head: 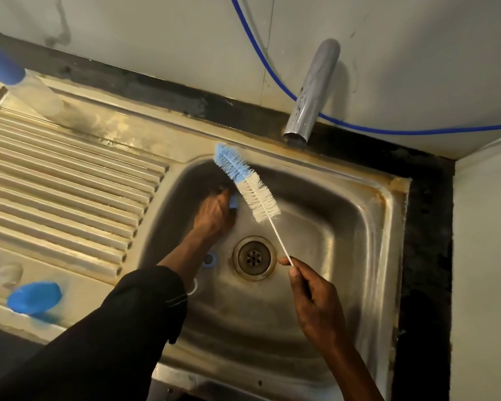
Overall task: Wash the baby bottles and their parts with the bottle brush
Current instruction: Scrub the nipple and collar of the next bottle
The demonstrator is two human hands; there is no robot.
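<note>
bottle brush [248, 183] in right hand [313, 293]

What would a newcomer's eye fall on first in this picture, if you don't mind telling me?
The blue-and-white brush stands out first, slanting above the sink with the right grip pinching its thin handle near the drain. Next comes the left grip, reaching into the basin's far-left corner and holding a small blue part. A blue cap lies blurred on the drainboard at lower left.
</note>
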